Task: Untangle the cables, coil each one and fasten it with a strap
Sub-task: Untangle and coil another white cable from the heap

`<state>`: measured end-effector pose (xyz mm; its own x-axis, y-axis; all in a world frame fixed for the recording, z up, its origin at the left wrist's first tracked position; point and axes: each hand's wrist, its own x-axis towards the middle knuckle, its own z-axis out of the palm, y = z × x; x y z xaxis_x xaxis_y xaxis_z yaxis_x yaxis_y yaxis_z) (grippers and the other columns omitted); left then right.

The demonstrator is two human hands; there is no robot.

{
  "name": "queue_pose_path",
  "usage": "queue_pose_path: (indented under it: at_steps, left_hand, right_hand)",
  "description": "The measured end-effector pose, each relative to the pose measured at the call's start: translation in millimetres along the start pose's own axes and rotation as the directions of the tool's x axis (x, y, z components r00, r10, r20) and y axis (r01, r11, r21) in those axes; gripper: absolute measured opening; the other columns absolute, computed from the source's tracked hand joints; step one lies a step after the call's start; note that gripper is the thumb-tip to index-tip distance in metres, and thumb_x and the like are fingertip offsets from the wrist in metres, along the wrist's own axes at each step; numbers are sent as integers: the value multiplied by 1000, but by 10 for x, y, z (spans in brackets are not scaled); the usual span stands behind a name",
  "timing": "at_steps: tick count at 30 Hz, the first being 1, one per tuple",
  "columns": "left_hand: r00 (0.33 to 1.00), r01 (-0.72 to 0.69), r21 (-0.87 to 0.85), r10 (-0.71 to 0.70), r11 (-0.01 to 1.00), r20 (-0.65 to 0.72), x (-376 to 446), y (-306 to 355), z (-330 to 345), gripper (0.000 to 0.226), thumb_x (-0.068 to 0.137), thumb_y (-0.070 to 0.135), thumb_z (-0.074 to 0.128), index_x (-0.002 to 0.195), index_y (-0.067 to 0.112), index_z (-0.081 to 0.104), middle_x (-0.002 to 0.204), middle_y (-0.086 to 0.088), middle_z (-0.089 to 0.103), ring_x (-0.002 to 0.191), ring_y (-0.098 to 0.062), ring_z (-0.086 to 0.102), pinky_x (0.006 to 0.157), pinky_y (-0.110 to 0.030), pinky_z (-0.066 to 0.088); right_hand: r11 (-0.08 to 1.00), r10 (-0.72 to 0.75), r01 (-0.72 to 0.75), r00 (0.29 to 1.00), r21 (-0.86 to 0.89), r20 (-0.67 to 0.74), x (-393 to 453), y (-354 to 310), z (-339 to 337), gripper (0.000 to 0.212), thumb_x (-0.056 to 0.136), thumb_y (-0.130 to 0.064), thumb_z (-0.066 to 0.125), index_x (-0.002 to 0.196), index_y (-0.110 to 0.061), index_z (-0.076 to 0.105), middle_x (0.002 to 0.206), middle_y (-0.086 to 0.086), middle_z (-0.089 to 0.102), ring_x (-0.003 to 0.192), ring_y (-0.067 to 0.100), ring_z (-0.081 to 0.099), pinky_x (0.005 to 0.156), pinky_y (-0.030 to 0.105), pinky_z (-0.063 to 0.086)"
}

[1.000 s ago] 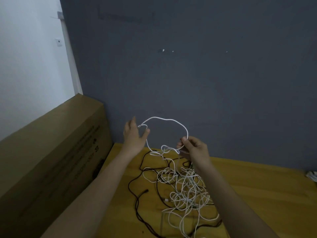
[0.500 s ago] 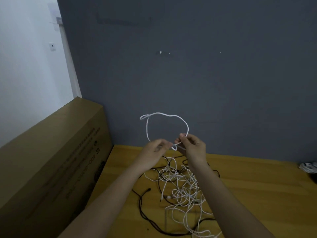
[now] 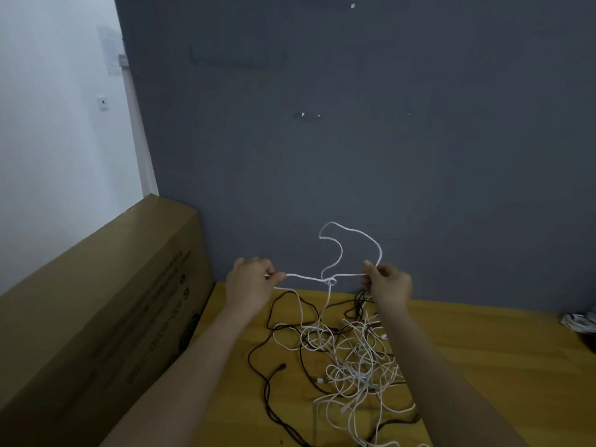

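Brown box: a long brown cardboard box (image 3: 96, 304) with dark printing on its side stands to the left of the yellow wooden tabletop (image 3: 483, 366), against the white wall (image 3: 48, 124).
Your left hand: your left hand (image 3: 250, 285) is raised above the tabletop's far left part, thumb and fingers pinching a thin white cable (image 3: 351, 240) near one of its ends.
White cable: from that pinch it runs level to the right, crosses itself in a small knot-like crossing above the tabletop's far edge, then rises in a loose loop in front of the dark grey wall (image 3: 354, 140). From the crossing one strand drops straight down to the tabletop.
Your right hand: your right hand (image 3: 388, 285) is raised at the same height over the tabletop's far edge, its fingertips pinching the other side of the loop.
Tangle: a heap of thin white cables (image 3: 358, 359) lies on the tabletop below and between your forearms, wound through with a thin black cable (image 3: 267, 391); you cannot tell where one white cable ends and the next begins.
Black cable: it trails out to the left of the heap and on toward the tabletop's near edge.
Far right: a small white and dark bundle (image 3: 580, 322) lies at the tabletop's right edge; what it is cannot be told.
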<state>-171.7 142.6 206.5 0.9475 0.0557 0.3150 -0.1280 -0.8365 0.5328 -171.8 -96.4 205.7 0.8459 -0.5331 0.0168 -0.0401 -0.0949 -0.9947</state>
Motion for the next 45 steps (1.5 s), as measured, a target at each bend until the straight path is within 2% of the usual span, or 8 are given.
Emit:
queue_pose_path:
  at_steps: [6,11,16,22,27,37,41,45]
  left_hand:
    - [996,11,8,-10,1000,-87,148,-57,-135,29,89,44,61,86,16,68,86,2,57,98,-24,48,71,-31,37]
    - [987,-144,-28,142,989,-71,221,67,-139,26,86,41,65,84,16,69,82,2,54,94,-21,44,75,-34,41]
    - [972,-224,11,224,975,-78,288,86,-182,26,84,44,67,84,18,70,78,6,49,91,-18,45,76,-34,44]
    - [958,-261,9,260,965,-121,399,20,-377,28,84,48,64,82,20,69,76,7,50,87,-16,45,73,-33,43]
    - [945,-280,-59,264,958,-193,710,-268,-736,27,87,46,62,80,20,67,77,7,54,85,-15,47,69,-33,42]
    - [935,-324,-100,303,941,-183,1176,-744,-566,31,92,46,56,81,18,66,69,6,60,85,-16,44,71,-30,29]
    - [946,-319,-56,315,946,-74,1210,-727,-277,32,97,48,45,89,22,62,75,11,53,97,-16,40,74,-29,14]
    - [939,-311,-47,315,949,141,1217,-678,-29,29,101,41,38,101,21,59,105,5,63,116,-19,39,94,-35,18]
  right_hand:
    - [997,-22,21,1000,-76,-22,92,-63,69,31,87,-27,70,69,-2,67,62,6,66,62,23,65,64,35,55]
    - [998,58,-45,957,-51,285,111,-181,222,33,101,-27,47,82,-4,61,75,17,67,73,32,68,69,42,58]
    - [666,-208,456,873,-590,441,97,-92,413,26,90,-19,51,78,-5,68,70,14,67,57,25,56,60,40,52]
    - [741,-188,605,604,-292,775,-243,-205,881,37,95,-19,57,131,-11,56,128,2,58,120,17,52,97,27,42]
    - [822,-216,506,701,-261,680,-130,-220,1181,16,93,-19,61,96,-8,72,95,10,68,89,21,62,77,36,48]
    - [809,-338,397,918,-434,209,-214,14,1489,20,85,-32,71,95,-15,73,94,-3,57,82,11,54,70,24,41]
    - [824,-326,361,932,-436,157,-324,117,1352,13,92,-22,64,94,-15,74,55,-14,57,49,3,50,46,13,32]
    - [805,-270,307,952,-508,147,-348,167,1245,21,95,-15,58,110,-10,71,74,-7,64,66,0,59,56,8,39]
